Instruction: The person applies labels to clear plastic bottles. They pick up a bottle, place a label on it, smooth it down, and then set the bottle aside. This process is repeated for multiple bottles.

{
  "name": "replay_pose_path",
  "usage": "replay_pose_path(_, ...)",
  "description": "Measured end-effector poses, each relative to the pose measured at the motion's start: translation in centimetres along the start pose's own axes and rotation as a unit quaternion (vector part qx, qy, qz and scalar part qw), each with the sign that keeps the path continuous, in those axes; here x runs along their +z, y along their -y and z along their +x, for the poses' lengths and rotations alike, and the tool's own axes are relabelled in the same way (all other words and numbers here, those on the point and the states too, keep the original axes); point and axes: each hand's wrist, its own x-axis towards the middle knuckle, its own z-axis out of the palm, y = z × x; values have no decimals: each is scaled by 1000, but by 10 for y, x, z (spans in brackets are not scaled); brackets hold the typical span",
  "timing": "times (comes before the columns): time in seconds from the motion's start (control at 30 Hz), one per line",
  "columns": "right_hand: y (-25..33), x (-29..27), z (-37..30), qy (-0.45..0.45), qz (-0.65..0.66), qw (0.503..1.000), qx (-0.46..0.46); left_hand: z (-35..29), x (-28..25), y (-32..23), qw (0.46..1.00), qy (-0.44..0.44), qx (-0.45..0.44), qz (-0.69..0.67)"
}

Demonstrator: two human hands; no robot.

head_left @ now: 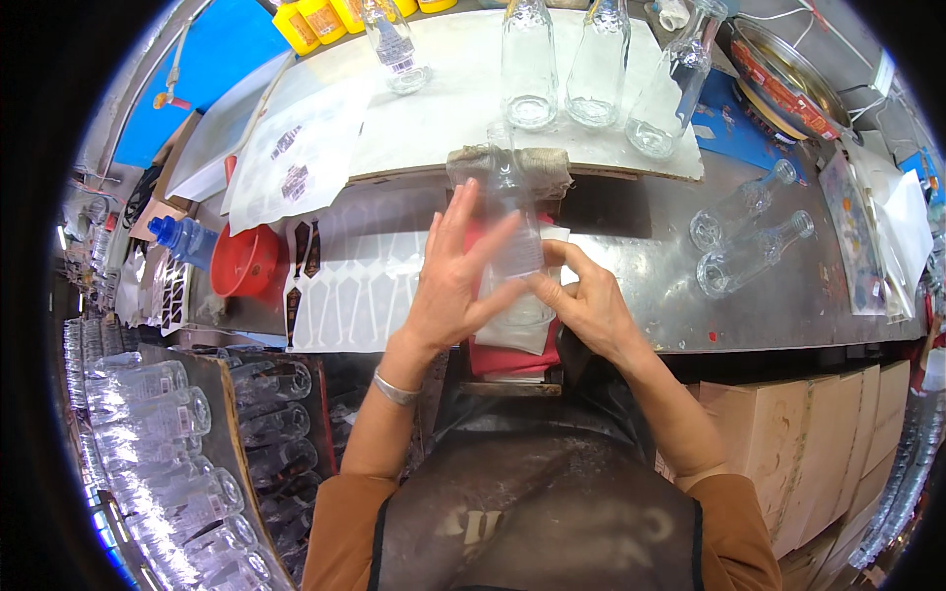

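- Dark apron [532, 512] covers the person's front, probably to guard the clothes.
- Stacked bottles [153, 394] lie sideways low on the left, presumably to save room; cardboard boxes [778, 443] stand low on the right.
- Left hand [448, 281] hangs over the glass with fingers spread and blurred; whether they touch it, I cannot tell.
- Right hand [589, 300] has its fingers bent at the glass's right side, as if to steady it; a firm grip cannot be confirmed.
- Clear bottle [523, 258] lies between the hands, its neck pointing away. A cloth roll [548, 167] lies at the neck end, likely padding to keep the glass from rolling or knocking.
- Decal sheet [360, 271] lies flat on the tabletop [631, 315], just left of the left hand, likely for easy reach; a red bowl [246, 261] is beyond its left edge.
- White board [434, 133] carries several standing bottles [529, 74] farther back, seemingly kept clear of the elbows.
- Yellow containers [320, 18] line its far edge.
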Motion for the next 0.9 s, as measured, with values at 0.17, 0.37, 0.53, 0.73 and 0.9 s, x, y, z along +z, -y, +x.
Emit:
replay_pose_path(0.17, -6, 0, -2, 4, 10, 1000, -11, 2, -7, 1, 992, -10, -25, -125)
replay_pose_path(0.37, -11, -4, 2, 11, 30, 999, -5, -16, 12, -8, 982, -75, -67, -162)
replay_pose_path(0.53, -3, 0, 2, 1, -25, 1000, -16, -13, 14, -3, 987, -64, -55, -137)
replay_pose_path(0.73, -8, 1, 5, 4, -14, 999, -36, -13, 12, 0, 987, -53, -55, -143)
replay_pose_path(0.9, -16, -1, 7, 10, 9, 999, -30, -15, 14, -3, 976, -67, -72, -196)
